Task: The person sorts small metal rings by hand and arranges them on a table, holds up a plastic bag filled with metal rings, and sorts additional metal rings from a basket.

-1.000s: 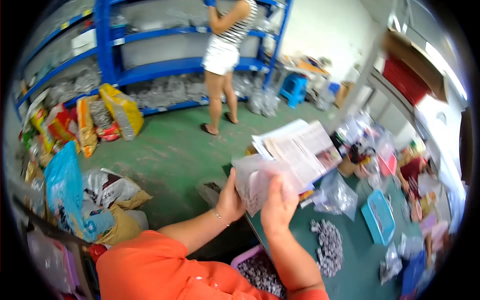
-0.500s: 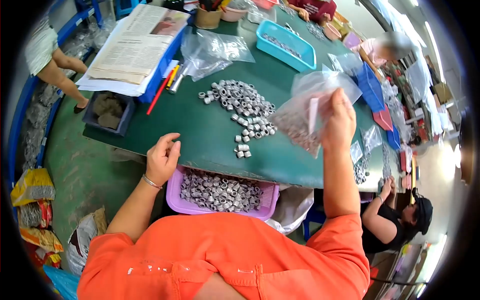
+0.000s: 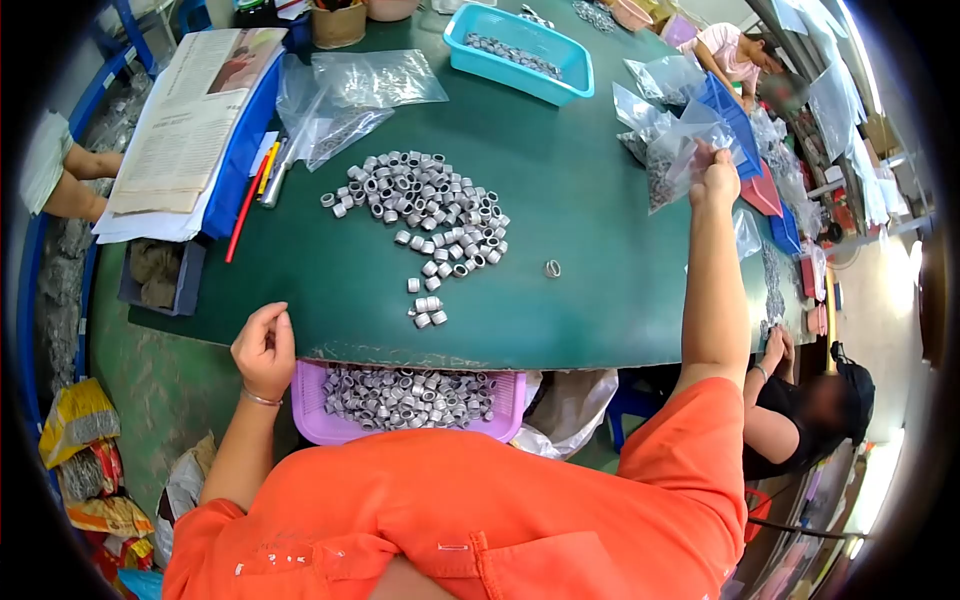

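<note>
My right hand [image 3: 716, 180] reaches out over the right part of the green table [image 3: 590, 320], its fingers closed on the top of a clear plastic bag [image 3: 668, 172] filled with small grey pieces. My left hand [image 3: 265, 350] hovers off the table's front edge, fingers curled together, with nothing visible in it. A pile of grey metal rings [image 3: 430, 200] lies at the table's middle left. One single ring [image 3: 552, 268] lies apart, to the right of the pile. Below the table edge, a pink basket [image 3: 510, 405] holds many more rings.
A turquoise basket [image 3: 575, 85] stands at the back. Papers [image 3: 175, 130], pens [image 3: 250, 205] and empty plastic bags [image 3: 380, 80] are at the left. Blue bins [image 3: 735, 125] stand at the right. Co-workers [image 3: 735, 55] sit at the far right and at the right side.
My right hand has carried the bag away to the right and farther back. A single ring now shows on the table. The view has shifted, and my left hand's fingers are more curled.
</note>
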A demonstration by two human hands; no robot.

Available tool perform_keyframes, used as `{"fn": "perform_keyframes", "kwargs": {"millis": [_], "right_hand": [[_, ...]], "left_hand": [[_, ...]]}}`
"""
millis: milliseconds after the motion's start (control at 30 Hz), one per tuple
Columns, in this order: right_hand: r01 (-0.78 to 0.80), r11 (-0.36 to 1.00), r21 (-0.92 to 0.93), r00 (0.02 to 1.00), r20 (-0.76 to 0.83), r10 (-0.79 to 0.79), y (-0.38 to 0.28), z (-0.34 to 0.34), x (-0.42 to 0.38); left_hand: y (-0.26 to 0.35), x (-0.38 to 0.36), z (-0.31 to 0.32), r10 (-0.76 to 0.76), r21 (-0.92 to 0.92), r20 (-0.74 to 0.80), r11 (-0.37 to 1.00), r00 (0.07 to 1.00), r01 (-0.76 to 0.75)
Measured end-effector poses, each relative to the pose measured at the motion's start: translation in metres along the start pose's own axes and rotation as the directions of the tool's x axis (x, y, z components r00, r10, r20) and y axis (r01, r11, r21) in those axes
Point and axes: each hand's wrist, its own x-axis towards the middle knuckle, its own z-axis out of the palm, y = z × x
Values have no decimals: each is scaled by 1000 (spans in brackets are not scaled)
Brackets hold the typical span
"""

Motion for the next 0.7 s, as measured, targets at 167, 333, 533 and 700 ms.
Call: {"fn": "perform_keyframes", "kwargs": {"millis": [167, 333, 533, 700], "right_hand": [[-67, 998, -12, 997, -44, 66, -6, -31, 25], [-14, 993, 114, 965, -259, 44, -3, -45, 60], [157, 988, 4, 980, -128, -156, 45, -75, 132], [211, 855, -473, 976, 144, -161, 80, -100, 142]], "left_hand": [[-7, -8, -1, 26, 35, -5, 999, 1000, -26], [-4, -6, -3, 73, 95, -4, 993, 997, -72], [-2, -6, -3, 79, 132, -14, 988, 997, -76], [2, -3, -2, 69, 113, -30, 991, 997, -65]]}}
